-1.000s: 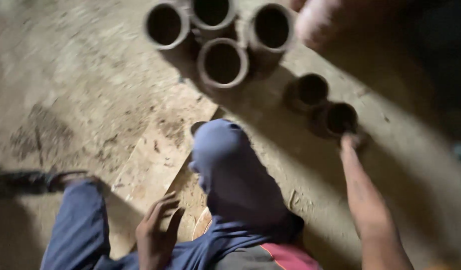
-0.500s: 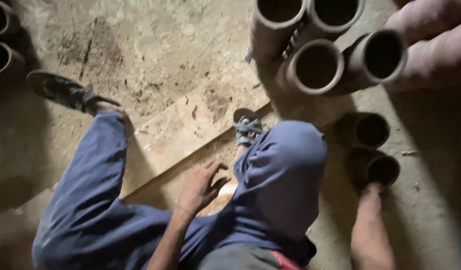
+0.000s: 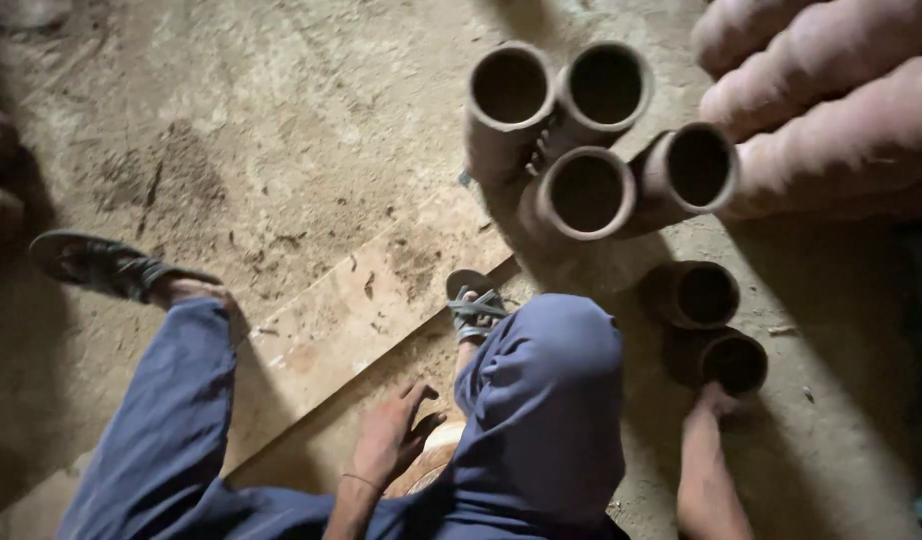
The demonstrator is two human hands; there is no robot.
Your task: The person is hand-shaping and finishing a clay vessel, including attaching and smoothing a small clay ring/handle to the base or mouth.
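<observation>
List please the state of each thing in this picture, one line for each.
left hand: open, resting on a round clay piece
right hand: touching the nearest clay pot
nearest clay pot: upright, empty
cluster of four clay pots: open mouths, leaning together
wooden board: flat on the floor

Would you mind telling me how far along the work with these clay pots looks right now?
Done: four tall clay cylinders stand grouped on the dirt floor, with a shorter pot nearby. In hand: the right hand touches the nearest short pot, while the left hand rests on a rounded pale object between the knees, mostly hidden. Left: whether that hidden piece is finished cannot be told.
</observation>
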